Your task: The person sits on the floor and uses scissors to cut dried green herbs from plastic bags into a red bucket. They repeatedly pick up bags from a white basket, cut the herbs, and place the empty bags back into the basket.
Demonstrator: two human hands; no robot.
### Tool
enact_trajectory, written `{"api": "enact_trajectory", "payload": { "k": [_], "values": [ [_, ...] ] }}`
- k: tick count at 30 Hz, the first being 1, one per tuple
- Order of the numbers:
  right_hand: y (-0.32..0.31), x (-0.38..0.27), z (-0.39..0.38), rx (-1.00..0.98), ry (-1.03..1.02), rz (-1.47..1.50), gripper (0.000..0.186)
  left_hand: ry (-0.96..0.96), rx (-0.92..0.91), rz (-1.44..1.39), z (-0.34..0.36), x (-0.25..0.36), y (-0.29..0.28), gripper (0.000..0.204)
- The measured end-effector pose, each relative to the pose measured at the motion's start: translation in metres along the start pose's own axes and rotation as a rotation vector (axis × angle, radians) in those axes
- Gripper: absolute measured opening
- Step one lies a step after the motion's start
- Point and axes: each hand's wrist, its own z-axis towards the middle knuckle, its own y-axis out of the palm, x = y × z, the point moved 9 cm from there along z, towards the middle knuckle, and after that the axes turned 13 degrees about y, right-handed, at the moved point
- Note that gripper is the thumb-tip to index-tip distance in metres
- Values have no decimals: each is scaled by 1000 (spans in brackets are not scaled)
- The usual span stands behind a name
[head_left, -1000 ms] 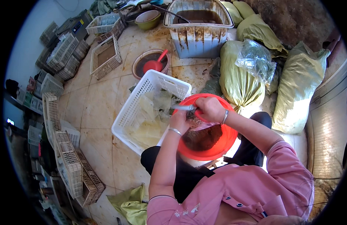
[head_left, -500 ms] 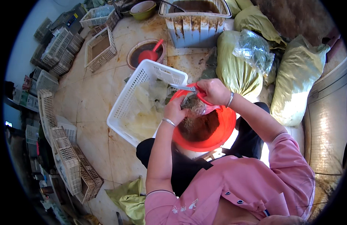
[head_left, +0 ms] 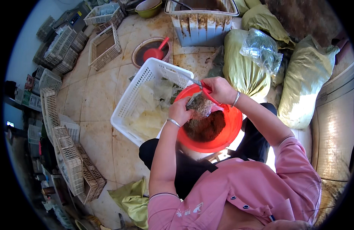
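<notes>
Over a red basin point(head_left: 235, 128) with dark brown loose material point(head_left: 207, 130) inside, my left hand point(head_left: 179, 111) grips a clear plastic bag point(head_left: 202, 105) that holds greyish-brown matter. My right hand point(head_left: 220, 91) is closed on red-handled scissors point(head_left: 206, 90); their metal blades point left above the basin's far rim. The bag lies between my two hands, below the scissors. To the left of the basin stands a white perforated crate point(head_left: 127, 96) with limp, clear plastic bags point(head_left: 148, 105) in it.
Beyond the crate stands a tub of dark liquid point(head_left: 138, 53) with a red scoop point(head_left: 154, 53). Behind is a large stained bin point(head_left: 202, 28). Stuffed yellow-green sacks point(head_left: 246, 65) stand at the right, stacked crates point(head_left: 68, 161) at the left, and a crumpled sack point(head_left: 133, 201) lies near me.
The scissors have turned so that their blades point more up and left, away from the bag. My left hand keeps its hold on the bag, which shows more fully.
</notes>
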Motion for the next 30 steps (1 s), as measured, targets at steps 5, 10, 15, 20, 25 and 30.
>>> {"api": "enact_trajectory", "payload": {
  "k": [5,10,15,20,25,30],
  "values": [
    [0,-12,-7,107,-150,-175,15,-19,-21,-11,0,8,-2,53],
    [-33,-20,-14,151,-165,58,13,-7,164,-401,-7,1,-23,50],
    [-11,22,-17,99,-50,130,12,-57,67,-86,-22,-38,-15,25],
    [11,53,-13,28,162,294,14,-101,33,173,-19,-35,-23,19],
    [-12,54,-10,140,64,237,16,23,230,35,-18,-36,-33,19],
    [-25,73,-21,78,202,635,10,-85,390,-545,-15,-30,-36,27]
  ]
}}
